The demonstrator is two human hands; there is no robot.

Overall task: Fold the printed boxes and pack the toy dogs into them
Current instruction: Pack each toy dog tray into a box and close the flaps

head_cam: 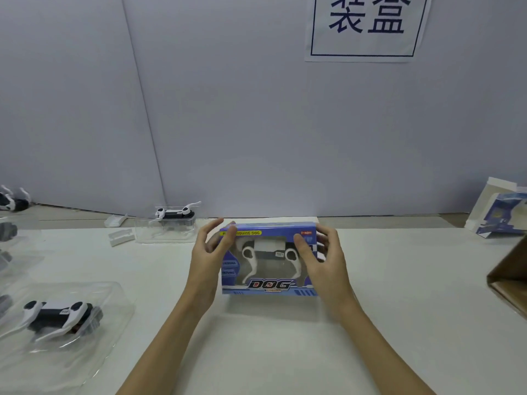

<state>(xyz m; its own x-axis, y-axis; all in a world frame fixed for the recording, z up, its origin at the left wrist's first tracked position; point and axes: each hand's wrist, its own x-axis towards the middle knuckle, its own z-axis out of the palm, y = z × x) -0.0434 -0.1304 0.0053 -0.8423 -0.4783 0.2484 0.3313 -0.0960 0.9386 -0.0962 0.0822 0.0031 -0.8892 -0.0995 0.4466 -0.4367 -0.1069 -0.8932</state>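
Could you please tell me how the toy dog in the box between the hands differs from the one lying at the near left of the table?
The boxed toy dog sits behind the window of a blue printed box, between the left hand and right hand. The near-left toy dog lies unboxed in a clear plastic tray, with no hand on it. Both are black and white and look like the same model.

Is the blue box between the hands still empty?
No, a white and black toy dog shows through the window of the blue box.
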